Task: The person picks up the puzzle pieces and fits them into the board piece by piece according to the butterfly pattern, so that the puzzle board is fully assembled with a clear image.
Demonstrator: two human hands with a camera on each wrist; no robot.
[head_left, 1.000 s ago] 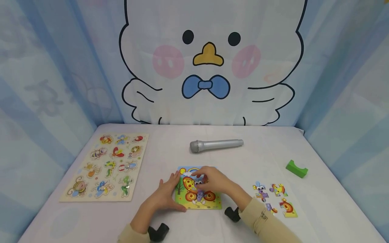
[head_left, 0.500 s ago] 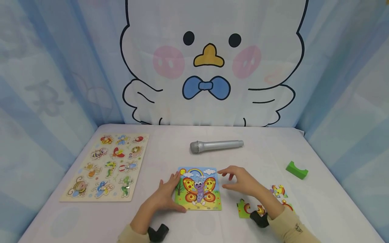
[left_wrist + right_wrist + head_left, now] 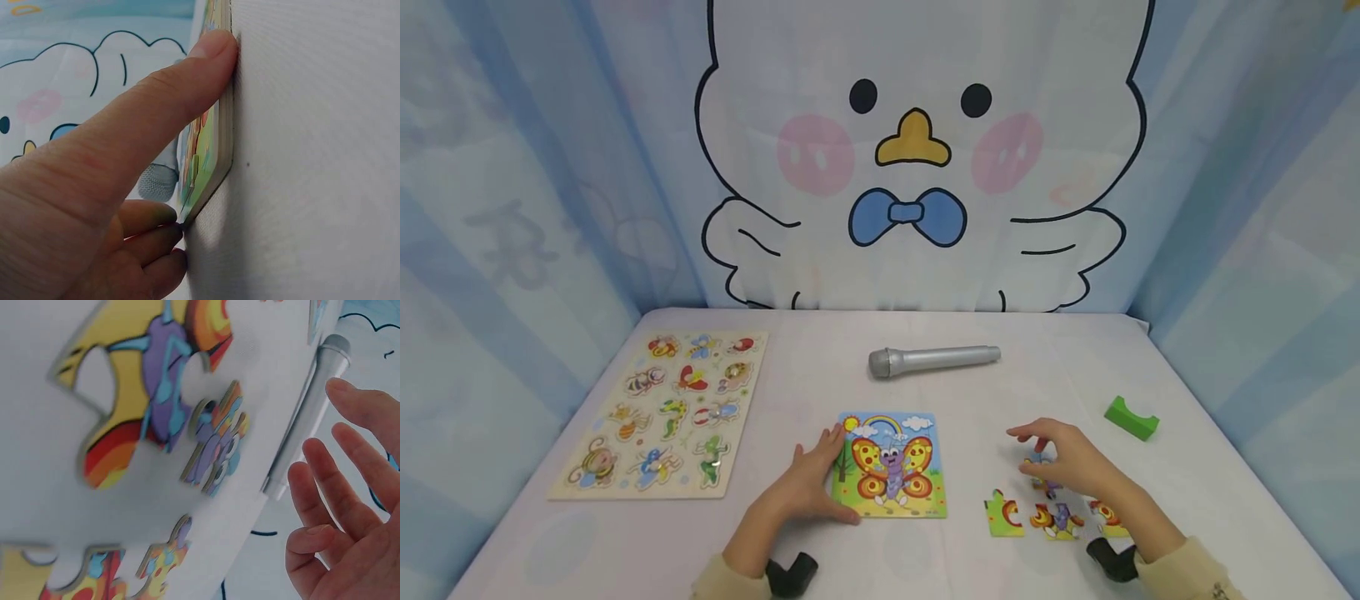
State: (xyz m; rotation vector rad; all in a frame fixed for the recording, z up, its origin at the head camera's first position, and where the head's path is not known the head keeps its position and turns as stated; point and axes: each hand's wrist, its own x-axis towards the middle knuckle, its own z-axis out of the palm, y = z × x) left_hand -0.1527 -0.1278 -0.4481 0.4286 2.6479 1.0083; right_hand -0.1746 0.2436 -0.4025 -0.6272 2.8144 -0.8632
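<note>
A square butterfly puzzle (image 3: 891,464) lies flat on the table, its butterfly picture in place. My left hand (image 3: 805,482) rests against its left side with spread fingers at the far corner and the thumb at the near corner. In the left wrist view the thumb (image 3: 181,94) touches the puzzle's edge. Over loose jigsaw pieces hovers my right hand (image 3: 1071,458), fingers loosely bent around nothing. A green-edged piece (image 3: 1002,514) and a purple-bodied piece (image 3: 1056,522) lie below it. The right wrist view shows a butterfly-face piece (image 3: 215,444) apart from the fingers.
On the left lies a wooden insect peg puzzle (image 3: 688,433). A silver toy microphone (image 3: 936,360) lies toward the back. The green arched block (image 3: 1131,418) is at the right. Behind the table hangs a cartoon curtain (image 3: 910,275).
From above the butterfly puzzle, my right hand has moved right to the loose pieces, uncovering the whole picture. My left hand stays against the puzzle.
</note>
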